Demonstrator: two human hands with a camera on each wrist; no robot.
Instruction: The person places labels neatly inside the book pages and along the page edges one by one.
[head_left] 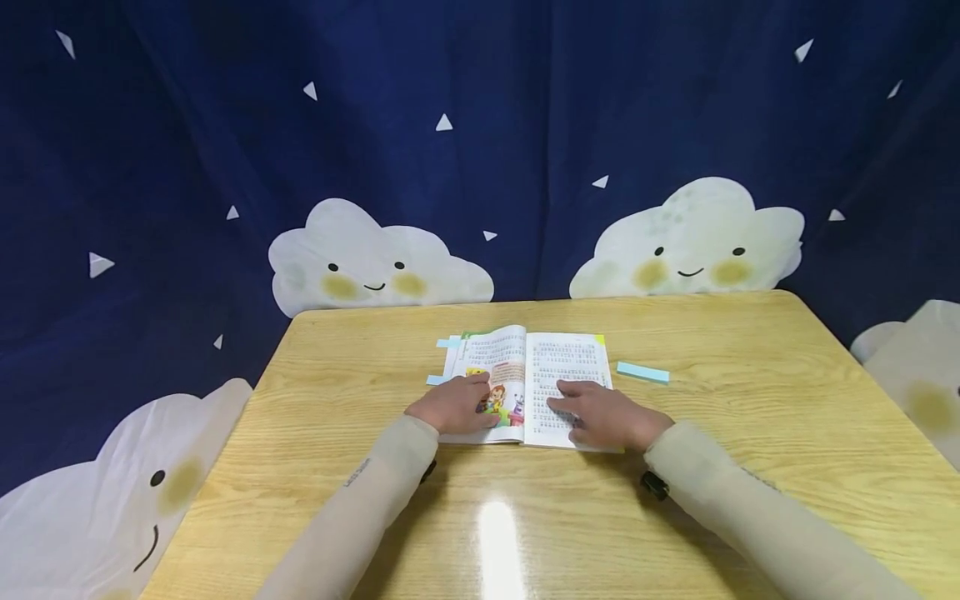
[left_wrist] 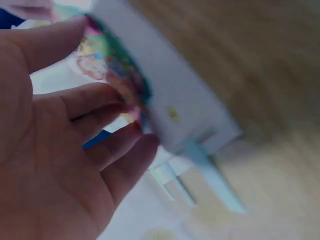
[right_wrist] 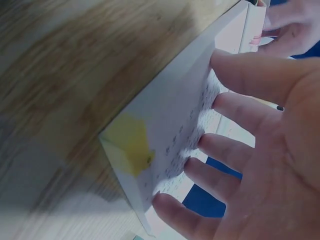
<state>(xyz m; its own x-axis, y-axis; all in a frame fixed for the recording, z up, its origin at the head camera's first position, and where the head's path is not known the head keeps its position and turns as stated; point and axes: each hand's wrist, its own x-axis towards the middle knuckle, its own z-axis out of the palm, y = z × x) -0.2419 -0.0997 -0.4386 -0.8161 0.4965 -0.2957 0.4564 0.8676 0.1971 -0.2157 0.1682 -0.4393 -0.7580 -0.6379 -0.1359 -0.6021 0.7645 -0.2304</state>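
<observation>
An open book (head_left: 566,358) lies on the table, its left page with a coloured cartoon picture and its right page full of printed text. My left hand (head_left: 455,404) rests on the left page, and in the left wrist view its fingers (left_wrist: 107,100) are spread and lightly bent against the page. On the right page lies my right hand (head_left: 603,412). The right wrist view shows its fingers (right_wrist: 232,150) spread, their tips touching the paper. Pale blue tabs (left_wrist: 215,175) stick out from the book's left side.
A light blue strip (head_left: 642,372) lies on the wooden table (head_left: 360,358), right of the book. Behind the table hangs a dark blue curtain (head_left: 510,150) with smiling white clouds. A glare spot shines on the tabletop in front of the book.
</observation>
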